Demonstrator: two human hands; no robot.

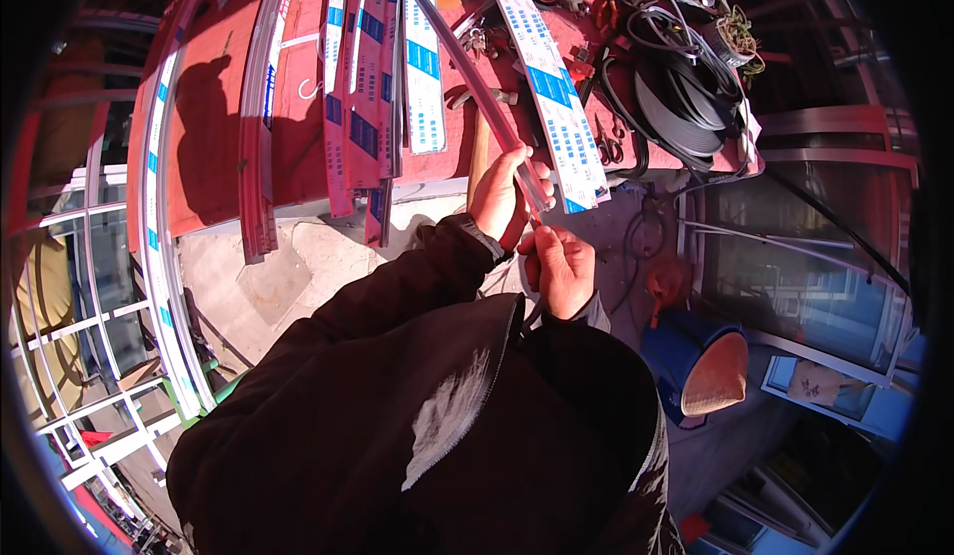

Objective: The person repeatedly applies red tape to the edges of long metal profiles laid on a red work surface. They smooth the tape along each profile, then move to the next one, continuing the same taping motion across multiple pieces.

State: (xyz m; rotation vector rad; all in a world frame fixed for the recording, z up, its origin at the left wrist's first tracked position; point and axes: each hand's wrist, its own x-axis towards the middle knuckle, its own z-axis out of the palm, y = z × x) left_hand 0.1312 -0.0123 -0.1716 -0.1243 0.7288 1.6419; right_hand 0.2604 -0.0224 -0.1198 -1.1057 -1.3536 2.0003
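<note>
My left hand [502, 199] is wrapped round the lower end of a long, narrow profile bar [465, 66], which slants up and away to the left over the red work table [300, 162]. Just below that end, my right hand [562, 272] is closed in a pinch. Something thin and reddish shows between its fingertips and the bar's end, too small to name. A hammer [479, 153] with a wooden handle lies beside my left hand, partly hidden by it. Right of the bar rests a flat profile with blue-and-white film [545, 83].
More film-wrapped profiles [366, 108] overhang the table's near edge. Farther right are scissors [610, 143], a coil of black strip [681, 108] and a potted plant [733, 38]. A framed glass panel [800, 257] stands at the right, near a blue container [686, 351].
</note>
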